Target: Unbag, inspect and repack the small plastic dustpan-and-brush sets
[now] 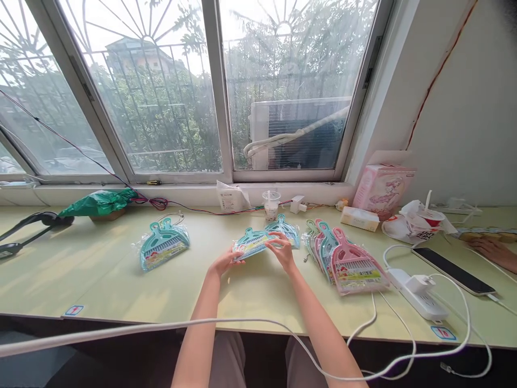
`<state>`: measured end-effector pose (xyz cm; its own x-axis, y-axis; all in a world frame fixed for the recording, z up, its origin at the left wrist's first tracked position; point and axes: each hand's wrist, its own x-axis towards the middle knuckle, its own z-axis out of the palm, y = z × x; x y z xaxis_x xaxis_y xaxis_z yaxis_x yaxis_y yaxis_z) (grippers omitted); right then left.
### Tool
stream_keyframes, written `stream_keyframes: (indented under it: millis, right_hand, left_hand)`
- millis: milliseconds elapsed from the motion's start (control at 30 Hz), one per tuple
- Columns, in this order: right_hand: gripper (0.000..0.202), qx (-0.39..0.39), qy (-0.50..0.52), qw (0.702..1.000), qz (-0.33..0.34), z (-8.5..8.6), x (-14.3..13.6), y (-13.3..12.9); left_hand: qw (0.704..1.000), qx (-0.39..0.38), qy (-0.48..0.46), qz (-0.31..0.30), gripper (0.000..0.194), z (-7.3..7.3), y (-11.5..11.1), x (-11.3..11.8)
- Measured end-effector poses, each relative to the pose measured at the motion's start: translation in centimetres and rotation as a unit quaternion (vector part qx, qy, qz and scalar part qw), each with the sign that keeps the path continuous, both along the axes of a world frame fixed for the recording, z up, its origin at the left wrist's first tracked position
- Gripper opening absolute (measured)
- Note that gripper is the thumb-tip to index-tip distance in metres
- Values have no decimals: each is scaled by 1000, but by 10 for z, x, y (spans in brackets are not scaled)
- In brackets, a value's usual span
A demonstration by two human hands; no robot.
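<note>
The fingers of the left hand (224,261) grasp the near left end of a wrapped teal dustpan set (251,244), and the fingers of the right hand (283,253) are bent about its right end, gripping it there. The set is held tilted over the pale green table (121,291), and it serves here as the centre of the clock.

Farthest left, near nine o'clock, lies a black headset (44,220). At ten o'clock a green plastic bag (99,202) rests crumpled near the window (169,108). At nine, closer in, sits a teal wrapped bundle (165,248) with two handle loops showing. Just short of twelve a white packet (231,198) leans at the sill, and at one stands a clear cup (271,207). Between two and three, beside the right hand, lies another teal set (286,230).

At three o'clock is an overlapping row of wrapped dustpans: green (311,234), teal (328,249) and, foremost, pink (357,267). Between two and three, farther off, stand a white carton (359,218) and a pink box (384,186). Past the row, between three and four, lie a white power strip (424,302) and a dark phone (454,270); at three, farthest right, rests another person's hand (495,250).
</note>
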<state>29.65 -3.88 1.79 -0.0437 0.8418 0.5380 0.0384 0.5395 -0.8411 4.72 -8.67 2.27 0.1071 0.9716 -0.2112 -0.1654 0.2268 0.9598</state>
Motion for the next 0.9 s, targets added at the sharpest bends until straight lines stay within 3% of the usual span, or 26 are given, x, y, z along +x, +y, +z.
stream_keyframes:
  millis: [100,333,500,600,667,800,900]
  right_hand:
    - [21,-22,22,1000,-3,-3,1,1]
    - [24,-99,105,989,17,-5,0,1]
    - [65,-221,154,963,23,-15,-2,5]
    - [68,-296,174,938,45,-23,1,11]
    - [64,-300,201,931,43,-27,2,16]
    - [64,-307,277,910,-22,-30,4,22]
    - [62,-306,284,908,-32,-29,4,21]
  left_hand:
    - [999,7,-1,-40,59,0,0,5]
    - [995,64,2,-73,92,5,-3,8]
    - [991,100,20,-85,101,6,-4,6]
    - [990,108,29,-84,105,8,-5,8]
    - [988,125,14,-85,113,9,-5,10]
    - [979,174,-10,-104,143,5,-3,24]
    - [981,183,10,-66,143,-6,5,38]
